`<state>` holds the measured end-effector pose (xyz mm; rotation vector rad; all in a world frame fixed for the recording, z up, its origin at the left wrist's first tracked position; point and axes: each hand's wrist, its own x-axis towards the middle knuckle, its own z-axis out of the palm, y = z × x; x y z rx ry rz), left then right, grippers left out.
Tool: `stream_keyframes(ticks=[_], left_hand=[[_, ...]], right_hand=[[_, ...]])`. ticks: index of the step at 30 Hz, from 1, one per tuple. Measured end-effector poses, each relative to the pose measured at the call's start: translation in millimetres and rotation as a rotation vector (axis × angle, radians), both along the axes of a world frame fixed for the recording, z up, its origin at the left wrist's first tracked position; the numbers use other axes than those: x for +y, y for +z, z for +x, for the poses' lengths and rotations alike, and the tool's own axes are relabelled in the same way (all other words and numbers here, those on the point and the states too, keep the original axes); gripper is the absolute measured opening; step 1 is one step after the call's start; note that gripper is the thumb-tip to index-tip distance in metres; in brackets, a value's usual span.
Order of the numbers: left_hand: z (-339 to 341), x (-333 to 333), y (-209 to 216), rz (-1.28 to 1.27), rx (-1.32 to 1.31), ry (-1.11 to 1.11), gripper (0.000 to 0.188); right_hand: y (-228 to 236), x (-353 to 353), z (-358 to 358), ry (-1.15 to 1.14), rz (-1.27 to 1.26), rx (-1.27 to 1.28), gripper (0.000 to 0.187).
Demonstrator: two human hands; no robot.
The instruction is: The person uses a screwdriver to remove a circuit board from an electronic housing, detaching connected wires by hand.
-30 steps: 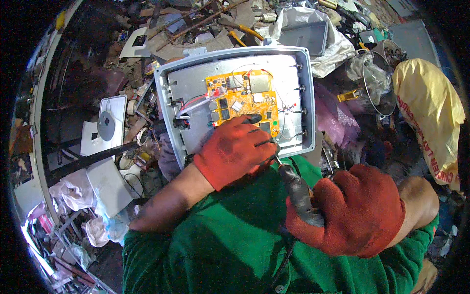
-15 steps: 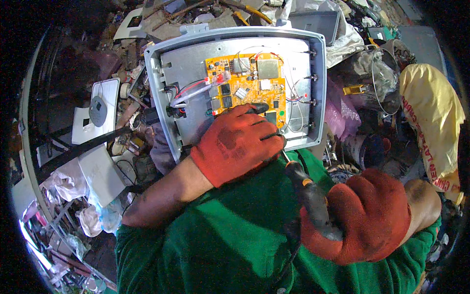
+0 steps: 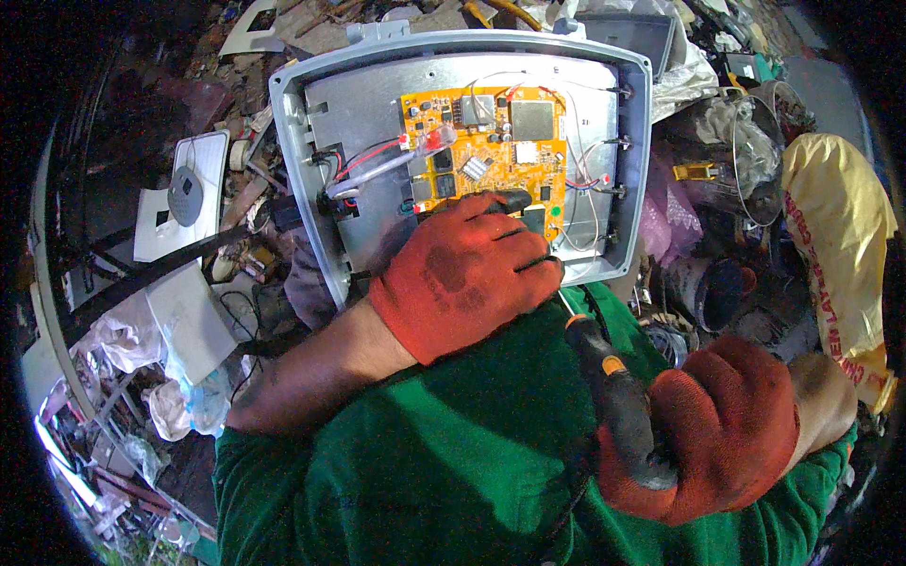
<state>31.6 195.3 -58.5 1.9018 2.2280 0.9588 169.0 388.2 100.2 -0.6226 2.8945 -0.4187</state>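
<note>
An open grey metal enclosure (image 3: 634, 179) rests against my lap, its inside facing me. In it sits an orange circuit board (image 3: 491, 141) with red, black and white wires at its sides. My left hand (image 3: 472, 269), in an orange-red glove, lies over the near edge of the board and box with fingers curled; what they grip is hidden. My right hand (image 3: 708, 434), gloved likewise, is closed around the black handle of a screwdriver (image 3: 604, 363). Its thin shaft points up and left toward the left fingertips, and its tip is out of sight.
Scrap surrounds me on all sides. White plastic panels (image 3: 193, 325) lie at the left beside a dark bar (image 3: 160, 274). At the right are a yellow printed sack (image 3: 835, 245), a pink plastic bag (image 3: 665, 212) and a clear round container (image 3: 746, 156).
The enclosure and board appear slightly higher and further right in view. My right hand and the screwdriver have shifted a little right and down; both hands keep their hold.
</note>
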Motion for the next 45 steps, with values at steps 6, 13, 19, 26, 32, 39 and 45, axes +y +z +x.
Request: stream_keyframes(ticks=[6,13,19,26,32,39,45], left_hand=[[3,0,-1,-0.014,-0.020,0.012,0.018],[3,3,-2,0.011,-0.032,0.041,0.014],[1,7,-1,0.031,0.000,0.024,0.013],[0,2,1,0.089,-0.061,-0.013,0.017],[1,-6,-2,0.099,-0.163,-0.118,0.026],[0,-3,9,0.052,-0.173,-0.071,0.033],[2,0,18,-0.009,-0.200,-0.169,0.036]], right_hand=[[0,3,-7,0.050,0.007,0.028,0.027],[8,6,-22,0.067,-0.079,-0.089,0.044],[10,6,-29,0.317,-0.022,0.060,0.044],[36,0,-24,0.064,0.171,-0.093,0.049],[9,-1,-25,0.231,-0.171,0.082,0.042],[11,17,-6,0.195,-0.035,0.254,0.037],[-20,19,-8,0.249,-0.422,0.234,0.036]])
